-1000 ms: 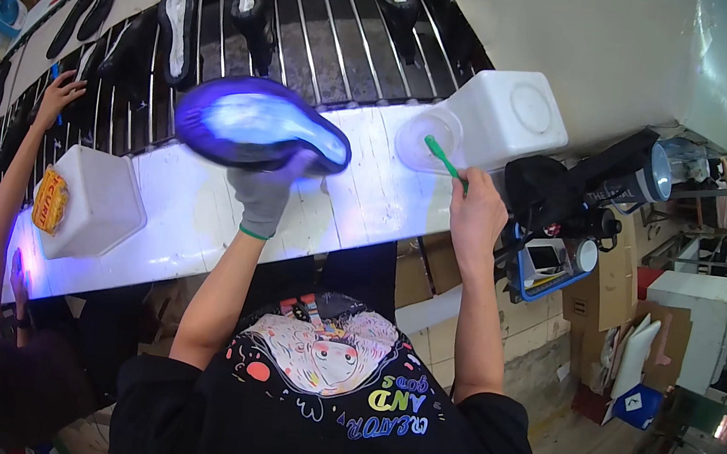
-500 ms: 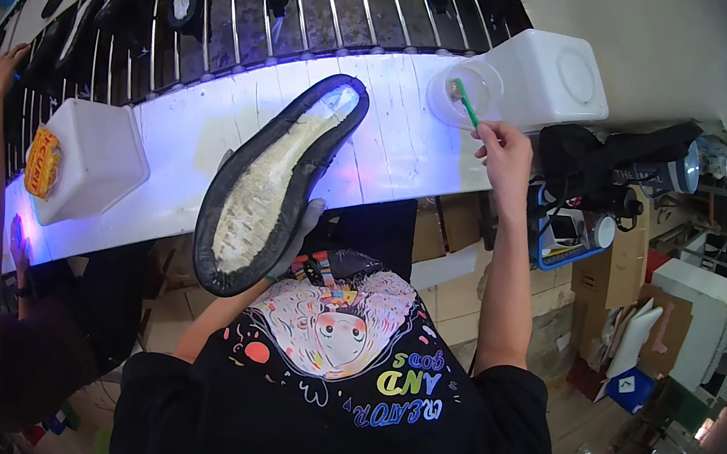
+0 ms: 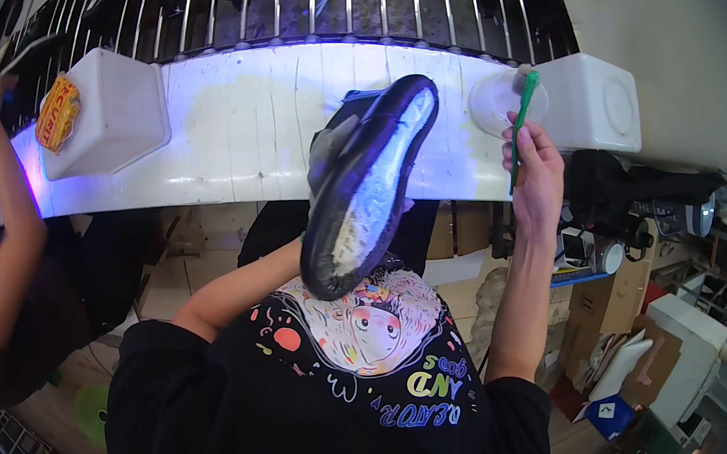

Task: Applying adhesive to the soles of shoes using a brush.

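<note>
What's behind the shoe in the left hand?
Gloved left hand, partly visible, then white table and black shirt beyond. The sole hides the rest of the hand and most of the upper.

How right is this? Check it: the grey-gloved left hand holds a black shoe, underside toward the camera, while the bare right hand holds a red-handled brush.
Wrong on one point: the head view shows a green-handled brush, not a red-handled one, in the bare right hand. The grey-gloved left hand does hold a black shoe, underside toward the camera.
</note>
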Demonstrator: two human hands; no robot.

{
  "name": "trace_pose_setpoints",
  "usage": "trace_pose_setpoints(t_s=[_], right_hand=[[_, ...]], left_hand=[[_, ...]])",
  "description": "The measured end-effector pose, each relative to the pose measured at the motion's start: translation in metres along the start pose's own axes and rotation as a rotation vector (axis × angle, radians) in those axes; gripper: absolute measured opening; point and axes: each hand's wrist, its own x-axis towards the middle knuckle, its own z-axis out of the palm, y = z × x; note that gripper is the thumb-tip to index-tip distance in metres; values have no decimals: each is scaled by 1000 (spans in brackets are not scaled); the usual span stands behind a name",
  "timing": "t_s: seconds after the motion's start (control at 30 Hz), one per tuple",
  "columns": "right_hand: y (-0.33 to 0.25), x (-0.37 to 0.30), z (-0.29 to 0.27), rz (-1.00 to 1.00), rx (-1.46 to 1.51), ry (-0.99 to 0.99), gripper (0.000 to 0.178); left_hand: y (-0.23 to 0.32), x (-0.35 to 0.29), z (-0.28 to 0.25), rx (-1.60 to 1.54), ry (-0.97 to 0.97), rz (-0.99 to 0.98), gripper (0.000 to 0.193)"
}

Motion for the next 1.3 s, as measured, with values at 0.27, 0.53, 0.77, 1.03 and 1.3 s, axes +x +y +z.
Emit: trace_pose_setpoints(t_s=[0.27, 0.53, 0.77, 1.03, 1.3], right_hand=[[-19, -87, 56, -204, -300, -317, 16], [-10, -96, 72, -352, -425, -307, 14], [7, -66, 63, -328, -496, -120, 9], [22, -11, 47, -274, -640, 33, 14], [7, -3, 41, -261, -631, -43, 12]], left_hand=[[-15, 1, 28, -272, 289, 57, 76], [-31, -46, 43, -530, -13, -526, 80], [-22, -36, 42, -452, 87, -266, 83], [-26, -21, 38, -283, 202, 57, 90], [-26, -16, 30, -158, 178, 151, 102]])
